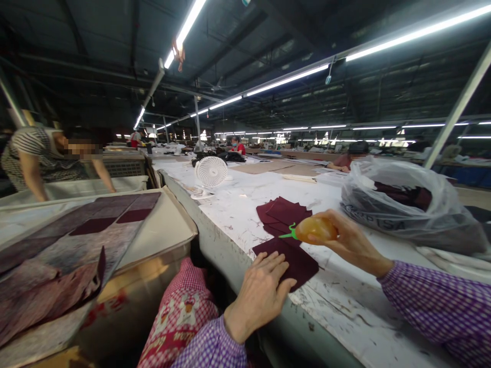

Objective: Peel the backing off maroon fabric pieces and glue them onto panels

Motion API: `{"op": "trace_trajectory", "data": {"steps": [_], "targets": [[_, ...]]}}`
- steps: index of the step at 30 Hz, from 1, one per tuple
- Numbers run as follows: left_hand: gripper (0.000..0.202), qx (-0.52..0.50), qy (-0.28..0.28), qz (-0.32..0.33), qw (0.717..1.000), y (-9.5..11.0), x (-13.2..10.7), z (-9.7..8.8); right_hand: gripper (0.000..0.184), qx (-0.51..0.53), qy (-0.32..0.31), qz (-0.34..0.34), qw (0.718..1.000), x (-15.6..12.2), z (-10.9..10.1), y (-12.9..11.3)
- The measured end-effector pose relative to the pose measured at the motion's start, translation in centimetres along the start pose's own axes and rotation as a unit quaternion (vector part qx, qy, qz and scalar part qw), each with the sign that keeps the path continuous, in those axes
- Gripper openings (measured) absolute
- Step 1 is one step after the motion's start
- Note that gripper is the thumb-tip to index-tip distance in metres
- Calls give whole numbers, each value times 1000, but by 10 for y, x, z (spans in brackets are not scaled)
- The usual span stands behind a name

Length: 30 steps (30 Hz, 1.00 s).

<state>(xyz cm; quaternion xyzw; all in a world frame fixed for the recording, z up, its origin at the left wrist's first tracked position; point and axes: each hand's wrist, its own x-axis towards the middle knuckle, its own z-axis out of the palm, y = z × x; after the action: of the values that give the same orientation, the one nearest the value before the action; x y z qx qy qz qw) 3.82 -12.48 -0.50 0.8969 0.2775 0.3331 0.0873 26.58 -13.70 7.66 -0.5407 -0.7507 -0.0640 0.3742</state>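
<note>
My left hand [264,289] lies flat with fingers stretched out on a dark maroon fabric piece [301,266] near the table's edge. In my right hand [351,243] is a yellowish squeeze bottle [316,230], held tilted nearly level with the fingers wrapped round it. Its green nozzle [288,233] points left, over the far edge of that fabric piece; whether the tip touches the cloth I cannot tell. Just beyond lies a loose pile of maroon fabric pieces [282,210], overlapping one another.
A white fan [210,173] stands farther along the white table [245,197]. To the right sits a clear plastic bag [418,204] with dark cloth inside. On the left, a cart [180,225] bears mottled fabric [111,235], and a person [38,158] bends over behind it.
</note>
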Motion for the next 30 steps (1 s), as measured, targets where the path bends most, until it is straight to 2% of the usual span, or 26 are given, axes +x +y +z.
{"op": "trace_trajectory", "data": {"steps": [15, 19, 21, 24, 27, 30], "targets": [[34, -10, -6, -11, 1000, 2, 0, -2, 33, -22, -10, -30, 999, 3, -5, 8], [33, -11, 4, -7, 1000, 2, 0, -1, 36, -30, 21, -37, 999, 3, -5, 4], [32, -6, 13, -4, 1000, 2, -1, -1, 36, -18, 31, -23, 999, 2, -3, -1], [31, 1, 25, -1, 1000, 3, -1, -2, 37, 8, 13, -2, 1000, -1, 3, -8], [32, 2, 27, 1, 1000, 4, -1, -4, 39, 14, -11, -6, 1000, 0, 9, -11], [32, 6, 28, 1, 1000, 4, -1, -4, 39, 5, 4, -19, 1000, 2, 11, -11]]}}
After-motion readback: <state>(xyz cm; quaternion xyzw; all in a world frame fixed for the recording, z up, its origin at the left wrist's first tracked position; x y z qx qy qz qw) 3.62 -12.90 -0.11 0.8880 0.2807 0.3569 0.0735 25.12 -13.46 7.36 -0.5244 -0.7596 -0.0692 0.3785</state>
